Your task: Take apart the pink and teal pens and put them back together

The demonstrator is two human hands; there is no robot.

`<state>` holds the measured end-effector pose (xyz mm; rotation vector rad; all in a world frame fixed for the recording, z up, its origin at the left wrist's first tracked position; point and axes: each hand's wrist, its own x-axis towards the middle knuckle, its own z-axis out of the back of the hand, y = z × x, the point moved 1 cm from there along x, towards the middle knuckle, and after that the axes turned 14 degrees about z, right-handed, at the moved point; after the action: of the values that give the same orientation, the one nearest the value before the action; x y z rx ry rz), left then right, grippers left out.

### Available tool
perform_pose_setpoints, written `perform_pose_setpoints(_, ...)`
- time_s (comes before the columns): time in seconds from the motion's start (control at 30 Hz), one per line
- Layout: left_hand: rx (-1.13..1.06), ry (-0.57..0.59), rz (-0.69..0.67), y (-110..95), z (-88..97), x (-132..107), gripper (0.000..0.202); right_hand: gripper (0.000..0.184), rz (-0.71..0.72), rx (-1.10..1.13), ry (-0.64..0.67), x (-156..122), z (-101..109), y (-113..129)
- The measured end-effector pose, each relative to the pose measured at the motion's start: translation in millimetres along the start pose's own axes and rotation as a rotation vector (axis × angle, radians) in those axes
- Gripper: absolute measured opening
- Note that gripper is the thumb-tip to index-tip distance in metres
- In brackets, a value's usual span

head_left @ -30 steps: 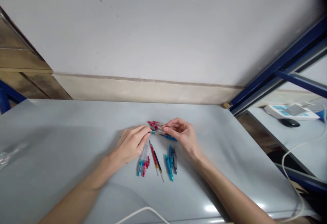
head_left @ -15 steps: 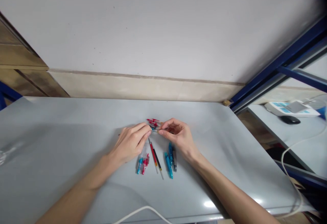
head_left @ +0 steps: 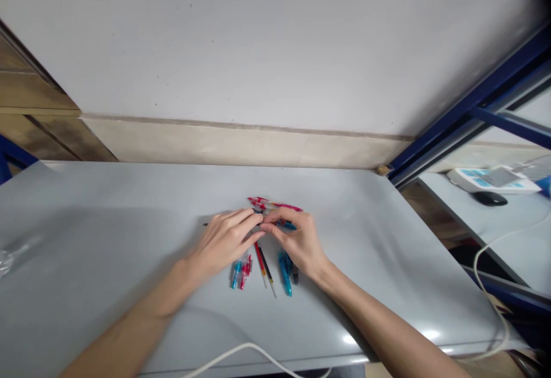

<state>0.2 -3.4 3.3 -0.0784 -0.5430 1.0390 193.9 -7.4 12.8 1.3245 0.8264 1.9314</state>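
My left hand (head_left: 228,239) and my right hand (head_left: 298,241) meet over the table with fingertips pinched on a slim pen part, mostly hidden by the fingers. A thin dark end (head_left: 205,224) pokes out left of my left hand. Below the hands lie clear pen barrels with a blue end (head_left: 236,274) and a red end (head_left: 245,272), beside a red refill (head_left: 260,262) and a black refill (head_left: 267,269). Blue pen pieces (head_left: 284,274) and a dark grey piece (head_left: 295,276) rest under my right wrist. Behind the fingers are red pens (head_left: 279,204), partly covered.
The grey table (head_left: 129,205) runs back to a wall. A white cable (head_left: 245,346) crosses its front edge. Crumpled clear plastic (head_left: 6,262) lies at far left. On a side table at right are a black mouse (head_left: 489,198) and a white device (head_left: 491,180).
My hands have come closer together, the right fingertips now nearly meeting the left. A red pen behind them shows more fully. The loose parts stay in place.
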Motion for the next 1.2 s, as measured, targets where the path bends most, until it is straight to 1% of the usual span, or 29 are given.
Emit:
perform_pose_setpoints(0.1,-0.016,-0.025,-0.031,-2.3,-0.5,-0.9,0.025,0.018,0.005,-0.006,0.015,0.1,-1.0,1.5)
perform_pose_setpoints(0.17,-0.044,-0.050,-0.026,-3.6,-0.2,-1.6,0.029,0.021,-0.014,0.005,0.024,2.6,0.5,2.0)
perform_pose_setpoints(0.3,-0.052,-0.078,0.045,-2.8,-0.5,-2.4,0.029,0.033,-0.081,0.052,0.095,11.2,8.0,4.3)
perform_pose_setpoints(0.37,-0.046,-0.078,0.090,-0.4,-1.2,-2.4,0.023,0.035,-0.114,0.040,0.053,11.9,14.9,5.9)
perform_pose_setpoints(0.47,-0.042,-0.046,0.108,3.0,-2.6,-2.2,0.023,0.028,-0.116,-0.093,-0.054,-1.3,29.4,8.6)
perform_pose_setpoints(0.53,-0.035,-0.002,0.085,3.4,-3.4,-2.2,0.024,0.021,-0.098,-0.173,-0.020,-20.2,40.0,10.5)
perform_pose_setpoints(0.57,-0.035,0.016,0.074,3.0,-3.6,-2.3,0.025,0.021,-0.102,-0.176,0.034,-31.5,44.9,11.4)
perform_pose_setpoints(0.6,-0.038,0.029,0.066,2.3,-3.6,-2.6,0.025,0.024,-0.116,-0.174,0.102,-43.2,49.4,12.3)
perform_pose_setpoints(0.63,-0.043,0.043,0.056,1.4,-3.5,-2.9,0.025,0.033,-0.124,-0.177,0.165,-54.3,53.3,13.3)
perform_pose_setpoints(0.7,-0.053,0.076,0.030,-0.6,-3.2,-3.7,0.025,0.068,-0.145,-0.191,0.273,-72.5,58.7,14.9)
perform_pose_setpoints(0.73,-0.054,0.095,0.020,-1.3,-3.0,-4.0,0.025,0.079,-0.155,-0.205,0.298,-78.7,60.1,15.5)
perform_pose_setpoints(0.77,-0.055,0.113,0.011,-1.8,-2.8,-4.2,0.025,0.086,-0.164,-0.222,0.317,-82.7,60.8,16.0)
perform_pose_setpoints(0.8,-0.056,0.124,0.006,-1.9,-2.6,-4.1,0.024,0.089,-0.172,-0.236,0.327,-84.8,61.0,16.4)
perform_pose_setpoints(0.87,-0.055,0.133,0.008,-1.4,-2.0,-3.2,0.024,0.086,-0.180,-0.240,0.330,-83.5,61.2,18.0)
perform_pose_setpoints(0.97,-0.043,0.124,0.003,0.2,-1.3,-1.0,0.025,0.079,-0.165,-0.181,0.289,-71.0,64.0,24.0)
perform_pose_setpoints(1.0,-0.037,0.117,0.002,0.7,-1.2,-0.4,0.026,0.071,-0.152,-0.153,0.262,-64.2,65.1,26.5)
perform_pose_setpoints(1.03,-0.031,0.109,-0.001,1.2,-1.2,0.0,0.026,0.058,-0.134,-0.120,0.223,-56.1,65.7,28.6)
perform_pose_setpoints(1.07,-0.027,0.098,-0.003,1.7,-1.4,0.1,0.026,0.044,-0.119,-0.076,0.158,-46.8,65.3,29.6)
perform_pose_setpoints(1.1,-0.024,0.090,-0.004,2.3,-1.8,0.0,0.026,0.039,-0.115,-0.011,0.089,-36.5,63.5,29.0)
perform_pose_setpoints(1.17,-0.021,0.082,-0.002,3.6,-2.9,-0.6,0.026,0.062,-0.111,0.157,-0.121,-14.2,56.0,22.5)
perform_pose_setpoints(1.2,-0.021,0.081,0.001,4.5,-3.6,-1.1,0.026,0.065,-0.151,0.214,-0.191,-3.6,50.2,16.5)
